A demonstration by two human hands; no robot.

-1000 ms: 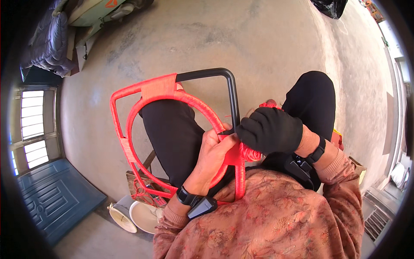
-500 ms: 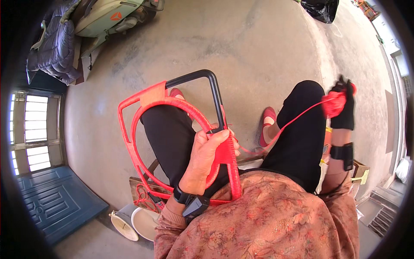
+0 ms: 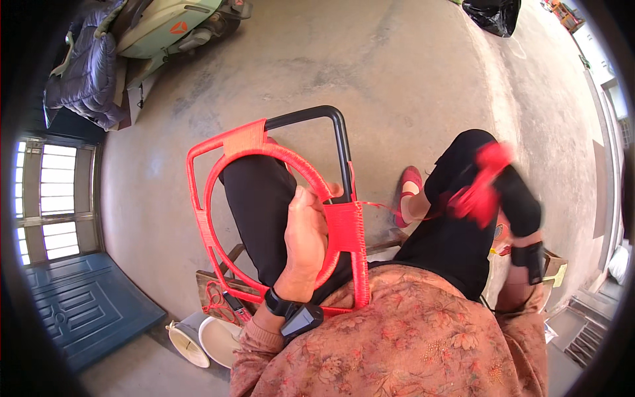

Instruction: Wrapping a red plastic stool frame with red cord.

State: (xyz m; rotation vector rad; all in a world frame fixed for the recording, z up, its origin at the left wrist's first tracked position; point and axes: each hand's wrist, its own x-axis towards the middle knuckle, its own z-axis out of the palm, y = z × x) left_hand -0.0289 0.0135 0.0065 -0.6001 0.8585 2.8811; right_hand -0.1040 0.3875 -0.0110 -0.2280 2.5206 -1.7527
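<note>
glossy red cord wrapping (image 3: 345, 226), smooth black tubing (image 3: 342, 140), matt cloth trousers (image 3: 258, 202), concrete floor (image 3: 397, 86)

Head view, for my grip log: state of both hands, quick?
Left hand: closed on the red-wrapped frame.
Right hand: gloved, holding the red cord bundle, though blurred.

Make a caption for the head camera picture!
Bare left grip on a partly red-wrapped frame; gloved right grip with blurred red cord.
</note>
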